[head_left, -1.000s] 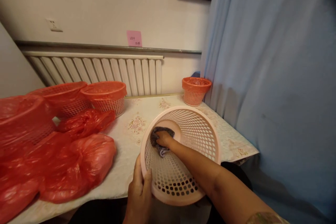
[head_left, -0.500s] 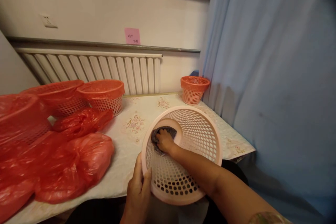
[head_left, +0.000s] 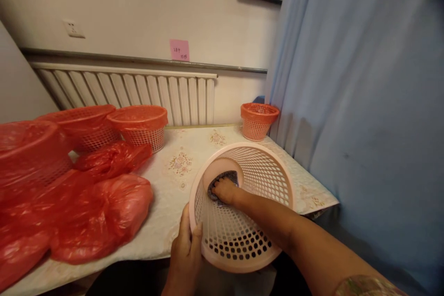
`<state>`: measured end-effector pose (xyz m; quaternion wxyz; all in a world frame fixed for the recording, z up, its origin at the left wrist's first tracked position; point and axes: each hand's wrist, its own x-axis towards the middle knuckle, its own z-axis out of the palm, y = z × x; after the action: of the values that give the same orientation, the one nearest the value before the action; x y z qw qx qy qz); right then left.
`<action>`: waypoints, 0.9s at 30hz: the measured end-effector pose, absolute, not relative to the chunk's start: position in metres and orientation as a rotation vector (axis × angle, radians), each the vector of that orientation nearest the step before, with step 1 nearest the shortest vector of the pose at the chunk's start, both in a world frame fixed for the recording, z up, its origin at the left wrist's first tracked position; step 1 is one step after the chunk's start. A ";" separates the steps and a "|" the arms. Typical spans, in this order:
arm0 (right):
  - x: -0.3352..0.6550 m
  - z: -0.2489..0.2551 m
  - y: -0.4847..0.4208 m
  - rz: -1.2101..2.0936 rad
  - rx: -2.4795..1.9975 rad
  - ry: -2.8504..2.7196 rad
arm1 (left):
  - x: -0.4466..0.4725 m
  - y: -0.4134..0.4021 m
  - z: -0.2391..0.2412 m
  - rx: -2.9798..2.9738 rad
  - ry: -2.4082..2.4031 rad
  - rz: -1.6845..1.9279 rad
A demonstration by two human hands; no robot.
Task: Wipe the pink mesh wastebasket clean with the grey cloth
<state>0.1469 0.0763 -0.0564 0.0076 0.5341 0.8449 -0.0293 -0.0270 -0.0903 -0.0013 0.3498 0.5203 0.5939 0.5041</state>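
Note:
A pale pink plastic basket with a lattice wall lies tilted at the table's front edge, its mouth facing me. My left hand grips the rim at the lower left, thumb on the inner side and fingers round the outside. Deep within the basket, my right hand presses a dark patterned cloth against the inside near the bottom. The fingers lie bent over the cloth, which is partly covered by them.
Several baskets lined with red bags, one of them a lined basket, stand at the left. Loose red plastic bags spread in front of them. A small lined basket stands at the back right beside a blue curtain. Behind the table is a radiator.
My right hand and the cloth have shifted slightly right and down inside the basket. My left hand keeps its hold on the rim. The whole view has shifted a little.

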 end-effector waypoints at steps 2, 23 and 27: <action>0.131 -0.042 0.099 -0.014 1.678 2.684 | -0.029 -0.090 0.000 1.361 1.552 1.282; 0.106 -0.066 0.101 -0.087 1.602 2.786 | -0.025 -0.093 0.000 1.387 1.428 1.285; 0.110 -0.051 0.121 -0.003 1.779 2.778 | -0.028 -0.093 -0.003 1.374 1.487 1.285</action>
<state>0.1096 0.1215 -0.0512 -0.0785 0.5376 0.8396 -0.0009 -0.0276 -0.0932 -0.0029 0.3634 0.5340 0.5777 0.4991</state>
